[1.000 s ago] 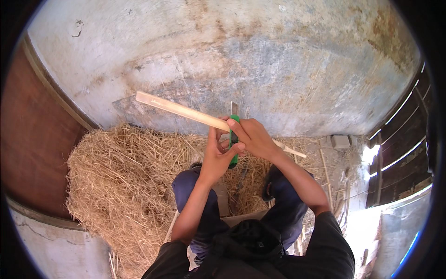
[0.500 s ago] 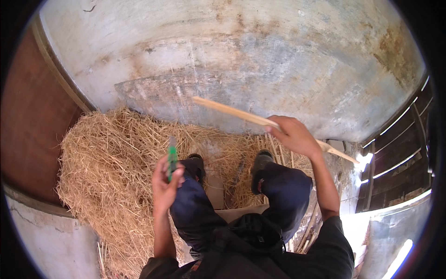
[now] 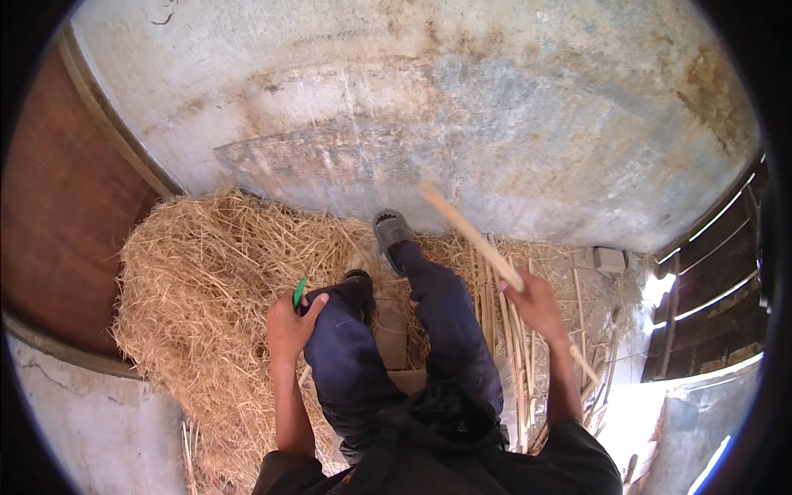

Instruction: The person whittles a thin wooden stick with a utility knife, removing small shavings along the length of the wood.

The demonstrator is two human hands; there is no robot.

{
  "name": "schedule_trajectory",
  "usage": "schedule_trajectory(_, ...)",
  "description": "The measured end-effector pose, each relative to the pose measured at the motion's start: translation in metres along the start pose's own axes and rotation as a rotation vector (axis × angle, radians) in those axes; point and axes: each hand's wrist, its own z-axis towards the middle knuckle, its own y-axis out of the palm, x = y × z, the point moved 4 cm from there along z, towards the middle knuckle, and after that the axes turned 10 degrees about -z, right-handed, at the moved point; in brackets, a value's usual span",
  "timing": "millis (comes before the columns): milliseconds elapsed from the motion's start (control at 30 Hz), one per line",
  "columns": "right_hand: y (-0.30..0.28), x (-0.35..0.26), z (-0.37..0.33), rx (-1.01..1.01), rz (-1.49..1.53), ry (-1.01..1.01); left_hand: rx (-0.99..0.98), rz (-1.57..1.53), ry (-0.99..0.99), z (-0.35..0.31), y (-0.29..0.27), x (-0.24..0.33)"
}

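My left hand (image 3: pixel 289 328) is closed around a green-handled utility knife (image 3: pixel 299 289) beside my left thigh; most of the handle is hidden in the fingers, and its blade cannot be made out now. My right hand (image 3: pixel 538 307) grips a pale strip of split bamboo (image 3: pixel 469 229) right of my right knee. The strip slants from the lower right, behind my forearm, up toward the wall, and its far end is slightly blurred.
Loose straw (image 3: pixel 198 280) is heaped on my left, against a brown panel (image 3: pixel 74 223). Several bamboo strips (image 3: pixel 518 363) lie on the floor at my right. A stained wall (image 3: pixel 396 107) rises ahead, with a block (image 3: pixel 610 260) near its foot. My sandalled foot (image 3: pixel 391 235) is lifted toward the wall.
My right hand has moved down and slightly left, tilting the bamboo strip more steeply. The knife has turned in my left hand. My right leg has swung inward, foot toward the wall.
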Motion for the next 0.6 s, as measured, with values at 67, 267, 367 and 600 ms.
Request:
schedule_trajectory(67, 0.028, -0.009, 0.002, -0.025, 0.028, 0.025, -0.03, 0.125, -0.008, 0.014, 0.006, -0.006)
schedule_trajectory(267, 0.078, -0.004, 0.042, 0.04, -0.033, 0.08, -0.354, 0.355, -0.024, 0.05, 0.016, -0.001)
schedule_trajectory(367, 0.081, -0.01, 0.057, -0.008, 0.062, 0.058, -0.456, 0.344, 0.043, 0.073, 0.026, -0.026)
schedule_trajectory(600, 0.089, -0.018, 0.081, -0.098, -0.056, 0.041, -0.303, 0.252, 0.145, 0.127, 0.1, -0.083)
